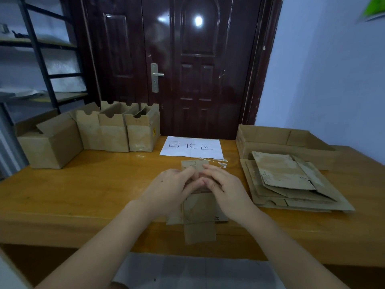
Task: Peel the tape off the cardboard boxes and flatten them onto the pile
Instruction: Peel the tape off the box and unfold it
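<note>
Fingers point(188, 174) of both hands press the box point(199, 209), lengthwise toward the door point(187, 59).

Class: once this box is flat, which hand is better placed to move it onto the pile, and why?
Probably the right hand. The pile of flattened boxes lies on its side of the table, beside the box; the left hand would cross over.

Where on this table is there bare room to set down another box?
The widest bare wood lies on the table between the upright boxes at the back left and the left hand. A narrower strip runs between the right hand and the flattened pile. The right side is crowded: pile and open tray box.
</note>
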